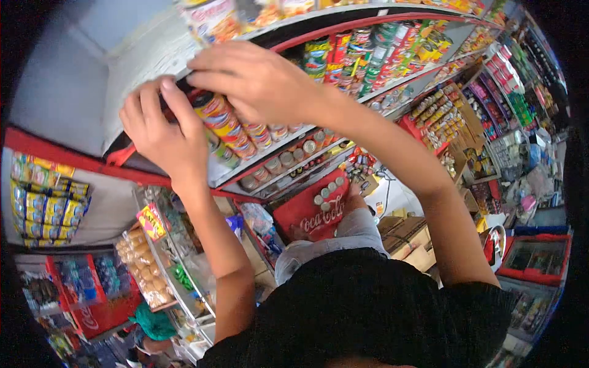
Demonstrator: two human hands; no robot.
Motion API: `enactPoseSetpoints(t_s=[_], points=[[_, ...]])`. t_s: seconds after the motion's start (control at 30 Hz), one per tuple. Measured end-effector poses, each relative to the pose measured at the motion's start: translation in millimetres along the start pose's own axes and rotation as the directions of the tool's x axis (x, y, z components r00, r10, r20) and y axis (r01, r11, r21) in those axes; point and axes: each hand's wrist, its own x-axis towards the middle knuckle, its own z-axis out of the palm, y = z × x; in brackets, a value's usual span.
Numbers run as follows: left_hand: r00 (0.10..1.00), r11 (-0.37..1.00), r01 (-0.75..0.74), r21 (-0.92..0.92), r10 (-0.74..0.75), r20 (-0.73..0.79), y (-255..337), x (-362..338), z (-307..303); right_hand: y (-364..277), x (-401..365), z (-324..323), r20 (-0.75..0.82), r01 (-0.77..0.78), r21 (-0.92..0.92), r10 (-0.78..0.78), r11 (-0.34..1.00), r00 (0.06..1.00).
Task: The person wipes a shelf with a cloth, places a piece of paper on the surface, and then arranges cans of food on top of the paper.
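Both of my hands reach up to a white shelf with a red edge. My left hand (164,129) is at the shelf's left end, its fingers bent around something dark and reddish that I cannot make out. Close beside it, my right hand (257,80) has its fingers curled down at the same spot, and what they grip is hidden. Just below and between the hands stand stacked cans (226,126) with red and yellow labels. A green-labelled can (226,153) sits at the lower left of these stacks.
Packets (211,18) lie on the shelf above. Hanging packs (368,55) line the shelf to the right. Below, silver-topped cans (325,193) stand on a red Coca-Cola surface (307,214). Bread packs (144,264) and a glass case are lower left; cardboard boxes (408,239) lie lower right.
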Motion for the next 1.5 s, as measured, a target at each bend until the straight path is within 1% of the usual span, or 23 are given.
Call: enactPoseSetpoints(t_s=[0.03, 0.13, 0.2, 0.27, 0.3, 0.37, 0.4, 0.47, 0.5, 0.57, 0.6, 0.67, 0.7, 0.83, 0.97, 1.03, 1.07, 1.13, 1.23, 1.33, 1.4, 1.47, 1.5], points=[[1.0, 0.999, 0.019, -0.048, -0.019, 0.001, 16, 0, 4, 4, -10, -8, -0.057, 0.023, 0.001, -0.023, 1.0, 0.998], [0.997, 0.972, -0.024, -0.233, 0.039, 0.062, 58, 0, 24, 20, -38, -43, -0.027, -0.023, -0.018, 0.022, 1.0, 0.999], [0.997, 0.911, -0.013, -0.413, 0.045, 0.068, 90, 3, 47, 34, -56, -75, -0.023, -0.054, -0.08, 0.053, 0.995, 0.998], [0.986, 0.856, -0.07, -0.513, 0.138, 0.096, 115, 5, 71, 54, -77, -112, -0.029, -0.165, -0.187, 0.162, 0.969, 0.986], [0.984, 0.827, -0.056, -0.559, 0.14, 0.109, 130, 7, 85, 65, -89, -131, -0.03, -0.166, -0.212, 0.163, 0.963, 0.986], [0.982, 0.783, -0.05, -0.619, 0.152, 0.113, 155, 10, 114, 90, -114, -169, -0.136, -0.317, -0.314, 0.288, 0.895, 0.948], [0.978, 0.77, -0.058, -0.635, 0.17, 0.117, 166, 12, 129, 102, -127, -188, -0.144, -0.323, -0.332, 0.291, 0.886, 0.946], [0.972, 0.747, -0.07, -0.661, 0.199, 0.121, 185, 17, 160, 124, -154, -221, -0.287, -0.517, -0.382, 0.434, 0.766, 0.854], [0.972, 0.751, -0.097, -0.653, 0.212, 0.099, 195, 20, 175, 138, -167, -235, -0.295, -0.524, -0.389, 0.436, 0.757, 0.85], [0.974, 0.783, -0.142, -0.606, 0.219, 0.054, 210, 23, 205, 170, -190, -260, -0.394, -0.603, -0.447, 0.459, 0.661, 0.796], [0.973, 0.777, -0.153, -0.61, 0.227, 0.045, 218, 27, 216, 184, -202, -272, -0.404, -0.603, -0.452, 0.452, 0.657, 0.795], [0.976, 0.879, -0.162, -0.448, 0.209, 0.057, 234, 32, 234, 214, -221, -295, -0.334, -0.523, -0.619, 0.406, 0.586, 0.851], [0.977, 0.926, -0.173, -0.334, 0.205, 0.063, 242, 34, 239, 228, -232, -304, -0.3, -0.493, -0.647, 0.399, 0.582, 0.866], [0.989, 0.989, -0.146, -0.014, 0.146, 0.019, 248, 31, 260, 258, -253, -322, -0.234, -0.448, -0.626, 0.393, 0.639, 0.889], [0.983, 0.983, -0.181, 0.038, 0.181, -0.003, 247, 31, 262, 270, -253, -330, -0.203, -0.396, -0.626, 0.35, 0.672, 0.915], [0.976, 0.975, -0.217, 0.053, 0.218, -0.023, 243, 28, 265, 273, -246, -334, -0.199, -0.391, -0.631, 0.348, 0.67, 0.916], [0.978, 0.975, -0.21, 0.072, 0.211, -0.002, 244, 27, 263, 276, -244, -336, -0.194, -0.39, -0.633, 0.35, 0.669, 0.916], [0.977, 0.975, -0.209, 0.075, 0.212, -0.032, 244, 26, 266, 281, -245, -339, -0.179, -0.39, -0.643, 0.366, 0.659, 0.913], [0.974, 0.972, -0.217, 0.087, 0.221, -0.047, 246, 27, 267, 289, -251, -338, -0.133, -0.319, -0.669, 0.314, 0.672, 0.94], [0.97, 0.969, -0.226, 0.099, 0.233, -0.071, 245, 26, 270, 290, -254, -336, -0.157, -0.33, -0.655, 0.304, 0.68, 0.939], [0.967, 0.962, -0.247, 0.113, 0.252, -0.028, 245, 26, 270, 290, -255, -335, -0.167, -0.327, -0.637, 0.29, 0.698, 0.942], [0.957, 0.961, -0.254, 0.11, 0.266, -0.115, 245, 27, 273, 287, -254, -336, -0.15, -0.328, -0.638, 0.305, 0.697, 0.94], [0.956, 0.958, -0.258, 0.125, 0.272, -0.107, 246, 28, 273, 288, -255, -336, -0.156, -0.356, -0.632, 0.337, 0.688, 0.929]])
